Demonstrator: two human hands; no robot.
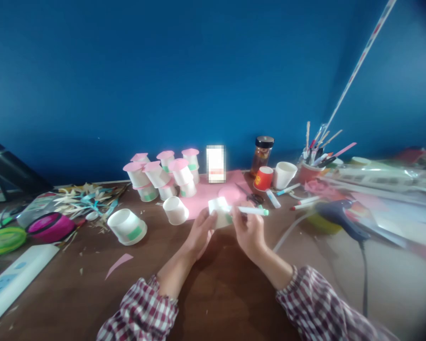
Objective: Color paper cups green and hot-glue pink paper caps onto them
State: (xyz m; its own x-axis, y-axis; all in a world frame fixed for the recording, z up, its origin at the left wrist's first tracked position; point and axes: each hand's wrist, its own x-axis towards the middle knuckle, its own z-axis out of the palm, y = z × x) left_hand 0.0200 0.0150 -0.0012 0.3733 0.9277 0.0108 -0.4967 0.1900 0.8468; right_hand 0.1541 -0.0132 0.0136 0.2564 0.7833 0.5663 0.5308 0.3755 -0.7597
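Note:
My left hand (201,227) is closed around the side of a white paper cup (220,215) that has a green patch low on its wall. In my right hand (250,232) is a white marker (247,210) with a green end, gripped like a pen. Its tip end points left, close to the cup; I cannot tell whether it touches. Behind the cup lies a pink sheet (202,196) with a pink paper disc (229,192) on it. Two loose paper cups, one plain (175,210) and one with a green patch (127,227), stand to the left.
Stacked cups with pink paper tops (179,173) stand at the back left. Scissors (252,195), a red cup (263,179), a white cup (284,175) and a lidded jar (262,156) are behind my right hand. Farther right are a pen holder (310,173) and a glue gun (342,218).

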